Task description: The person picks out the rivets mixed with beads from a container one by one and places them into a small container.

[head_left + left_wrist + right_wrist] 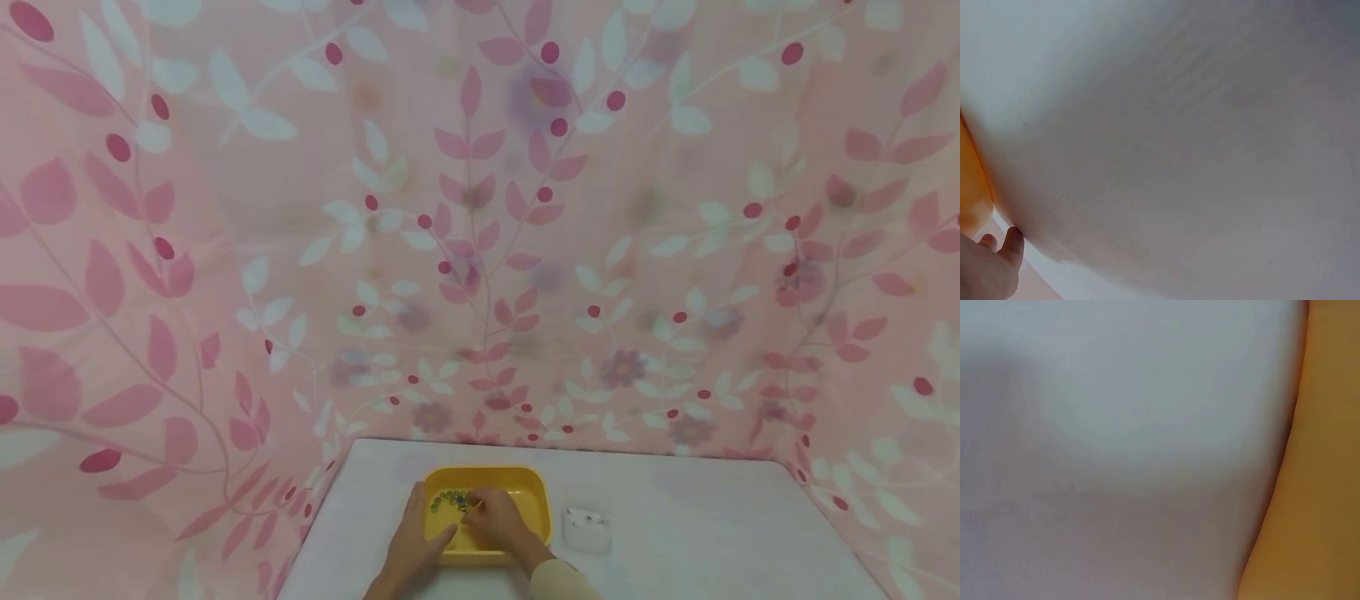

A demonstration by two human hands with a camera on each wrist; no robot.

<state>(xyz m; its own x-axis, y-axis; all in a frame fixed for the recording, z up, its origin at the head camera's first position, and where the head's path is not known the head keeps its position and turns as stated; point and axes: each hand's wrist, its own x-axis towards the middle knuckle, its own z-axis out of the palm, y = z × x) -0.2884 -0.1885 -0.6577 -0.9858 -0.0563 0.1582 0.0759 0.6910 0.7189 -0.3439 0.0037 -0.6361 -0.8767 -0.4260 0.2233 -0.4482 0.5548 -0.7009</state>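
A yellow tray (487, 557) with raised walls stands on the white tabletop. Several small round glass pieces (442, 498), greenish and blue and like marbles, lie in its left half. My left hand (414, 540) rests at the tray's left side, fingers extended along the outer wall and thumb reaching over the rim. Some of its fingers (1012, 247) show beside the tray in the left wrist view. My right hand (497, 518) reaches inside over the front right, bent fingertips beside the glass pieces. Whether it pinches one is hidden. The right wrist view shows no hand.
To the tray's right sits a clear plastic box (587, 533) with small pale pieces in it. The white table (697, 525) extends further right. Pink leaf-patterned curtains (525, 250) hang close around its back and sides.
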